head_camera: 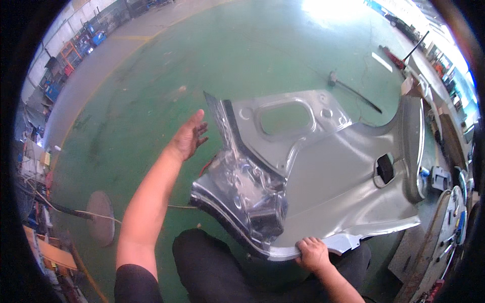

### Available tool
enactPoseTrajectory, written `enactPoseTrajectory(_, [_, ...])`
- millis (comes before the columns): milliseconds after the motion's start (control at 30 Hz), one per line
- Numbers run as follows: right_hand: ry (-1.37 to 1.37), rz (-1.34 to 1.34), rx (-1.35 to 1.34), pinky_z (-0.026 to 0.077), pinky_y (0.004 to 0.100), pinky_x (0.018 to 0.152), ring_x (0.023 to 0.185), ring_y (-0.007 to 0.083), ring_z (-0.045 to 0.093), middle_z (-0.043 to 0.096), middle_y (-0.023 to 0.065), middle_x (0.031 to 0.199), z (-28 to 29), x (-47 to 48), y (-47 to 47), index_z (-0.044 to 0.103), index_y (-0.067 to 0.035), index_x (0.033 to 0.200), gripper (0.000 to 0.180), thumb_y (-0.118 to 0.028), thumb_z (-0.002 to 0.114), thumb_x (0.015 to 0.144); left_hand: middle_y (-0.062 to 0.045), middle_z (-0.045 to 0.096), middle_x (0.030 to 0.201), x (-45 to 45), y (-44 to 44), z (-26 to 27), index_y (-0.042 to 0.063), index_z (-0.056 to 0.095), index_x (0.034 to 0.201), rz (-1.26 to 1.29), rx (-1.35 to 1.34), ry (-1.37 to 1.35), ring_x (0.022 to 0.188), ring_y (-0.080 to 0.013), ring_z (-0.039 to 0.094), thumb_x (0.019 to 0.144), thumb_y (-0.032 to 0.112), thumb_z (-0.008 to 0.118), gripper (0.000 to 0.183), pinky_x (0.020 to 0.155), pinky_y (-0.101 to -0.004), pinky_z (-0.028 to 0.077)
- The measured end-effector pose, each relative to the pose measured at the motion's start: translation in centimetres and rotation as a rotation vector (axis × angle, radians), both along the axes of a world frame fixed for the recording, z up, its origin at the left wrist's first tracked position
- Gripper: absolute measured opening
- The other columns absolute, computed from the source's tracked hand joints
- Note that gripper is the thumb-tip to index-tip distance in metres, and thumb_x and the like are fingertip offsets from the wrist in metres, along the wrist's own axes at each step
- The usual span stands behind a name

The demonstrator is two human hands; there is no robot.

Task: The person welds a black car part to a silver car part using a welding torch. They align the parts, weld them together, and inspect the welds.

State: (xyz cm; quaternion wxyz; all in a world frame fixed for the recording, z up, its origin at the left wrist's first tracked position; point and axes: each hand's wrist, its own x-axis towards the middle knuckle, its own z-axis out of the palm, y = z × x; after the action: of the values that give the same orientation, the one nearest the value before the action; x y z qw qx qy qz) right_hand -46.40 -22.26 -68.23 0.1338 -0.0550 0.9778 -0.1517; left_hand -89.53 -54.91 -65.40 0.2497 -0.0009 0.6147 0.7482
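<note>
A large bare-metal car body panel (322, 181) lies before me, its near edge over my knees. It has a rounded rectangular opening in its far part and a smaller dark opening at the right. A darker, shiny formed metal section (246, 189) makes up its left end, with a narrow strip pointing away from me. My right hand (313, 253) grips the near rim of the panel, its fingers curled over the edge. Held in the air just left of the narrow strip, my left hand (190, 134) has its fingers apart and touches nothing.
A long-handled hammer (354, 91) lies on the green floor (151, 98) beyond the panel. A red floor jack (394, 58) is farther right. At the left stands a round base (101, 219) with a cable passing by. Tools rest on a surface (439, 242) at the right.
</note>
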Motion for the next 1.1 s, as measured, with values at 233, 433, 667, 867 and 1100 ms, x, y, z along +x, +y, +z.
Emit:
enactPoseTrajectory(233, [-0.117, -0.054, 0.034, 0.050, 0.0439, 0.095, 0.109, 0.0293, 0.064, 0.066, 0.0072, 0.105, 0.1, -1.2, 0.1, 0.064, -0.011, 0.106, 0.048, -0.026, 0.085, 0.066, -0.023, 0.047, 0.153, -4.7, 4.6, -2.2, 0.001, 0.037, 0.154, -0.135, 0.417, -0.141, 0.140, -0.0335, 0.047, 0.084, 0.069, 0.074, 0.104, 0.119, -0.0500, 0.035])
enactPoseTrajectory(433, [-0.288, -0.041, 0.070, 0.049, 0.0458, 0.101, 0.114, 0.0311, 0.064, 0.067, 0.0105, 0.111, 1.0, -2.9, 0.8, 0.062, -0.011, 0.113, 0.049, -0.031, 0.084, 0.074, -0.012, 0.065, 0.134, -5.0, 6.4, -2.3, 0.004, 0.057, 0.138, -0.168, 0.506, -0.089, 0.125, -0.0284, 0.061, 0.082, 0.066, 0.077, 0.086, 0.112, -0.0448, 0.044])
enactPoseTrajectory(667, [-0.499, 0.051, 0.106, 0.049, 0.0478, 0.102, 0.118, 0.0353, 0.061, 0.066, 0.0159, 0.121, 0.9, -4.8, 2.8, 0.061, -0.006, 0.122, 0.045, -0.031, 0.071, 0.086, -0.010, 0.068, 0.124, -5.6, 7.5, -3.6, 0.007, 0.061, 0.129, -0.054, 0.434, -0.091, 0.112, -0.0265, 0.067, 0.091, 0.072, 0.063, 0.075, 0.104, -0.0447, 0.052])
enactPoseTrajectory(867, [-0.158, 0.021, 0.044, 0.052, 0.0438, 0.088, 0.099, 0.0315, 0.068, 0.069, 0.0100, 0.097, -0.7, -3.6, 3.2, 0.064, -0.008, 0.098, 0.021, -0.025, 0.064, 0.084, -0.013, 0.061, 0.139, -5.1, 7.8, -3.1, 0.002, 0.052, 0.142, 0.099, 0.154, 0.145, 0.125, -0.0266, 0.060, 0.094, 0.073, 0.057, 0.086, 0.108, -0.0437, 0.048])
enactPoseTrajectory(1100, [-0.141, 0.060, 0.062, 0.053, 0.0426, 0.085, 0.095, 0.0306, 0.069, 0.070, 0.0111, 0.094, -1.4, -4.3, 4.0, 0.066, -0.007, 0.100, 0.020, -0.022, 0.058, 0.088, -0.018, 0.056, 0.146, -2.4, 4.1, -1.7, 0.001, 0.044, 0.153, 0.003, 0.155, -0.084, 0.132, -0.0311, 0.055, 0.102, 0.069, 0.043, 0.084, 0.118, -0.0433, 0.037])
